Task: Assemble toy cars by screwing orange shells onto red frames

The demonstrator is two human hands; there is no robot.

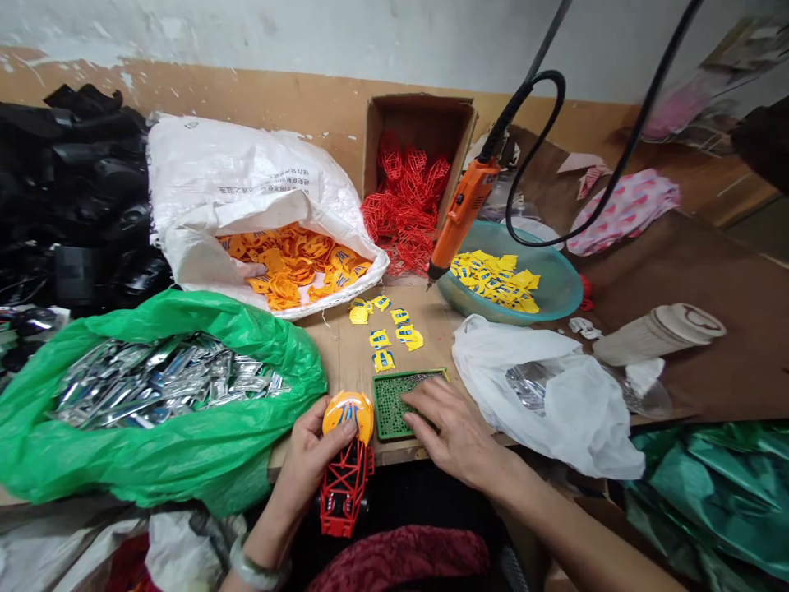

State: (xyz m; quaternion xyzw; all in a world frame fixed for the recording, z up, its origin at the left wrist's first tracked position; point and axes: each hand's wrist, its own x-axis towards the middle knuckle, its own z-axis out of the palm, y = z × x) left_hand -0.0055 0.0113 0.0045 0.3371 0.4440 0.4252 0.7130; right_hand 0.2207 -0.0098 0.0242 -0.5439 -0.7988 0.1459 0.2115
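Note:
My left hand (314, 444) is closed around a toy car (346, 485) with a red tubular frame, dark wheels and a rounded orange panel on its front end. The thumb presses on the orange panel. My right hand (453, 423) reaches over a shallow green tray (383, 411) with a perforated-looking bottom and small metal screws (419, 381) in it. Its fingers are apart, the fingertips down at the tray; no held piece shows between them. Several yellow printed pieces (383, 360) lie on the table behind the tray.
An orange electric screwdriver (463, 210) hangs above the table. Around stand a white sack (246, 164) of orange panels, a green bag (289, 362) of silvery parts, a box (419, 103) of red frames, a teal bowl (570, 288) of yellow pieces and a white plastic bag (585, 411).

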